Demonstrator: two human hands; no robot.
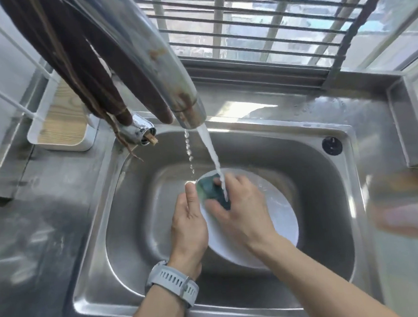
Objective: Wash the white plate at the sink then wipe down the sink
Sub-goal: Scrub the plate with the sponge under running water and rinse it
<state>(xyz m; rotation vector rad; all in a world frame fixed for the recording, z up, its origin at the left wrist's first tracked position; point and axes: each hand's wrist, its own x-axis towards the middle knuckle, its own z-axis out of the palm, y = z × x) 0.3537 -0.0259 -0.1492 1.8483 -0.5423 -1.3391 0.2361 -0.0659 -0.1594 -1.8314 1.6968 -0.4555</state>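
A white plate (279,217) is held inside the steel sink (139,237), under the running tap (187,110). My left hand (188,219) grips the plate's left rim, thumb pointing up. My right hand (241,210) presses a dark green sponge (211,190) against the plate's upper left face. The water stream lands on the sponge and my right fingers. Much of the plate is hidden under both hands.
Brown cloths (85,68) hang over the tap at upper left. A white tray with a wooden board (60,129) sits on the left counter. A blurred bottle (409,203) stands at the right. A barred window (255,26) lies behind the sink.
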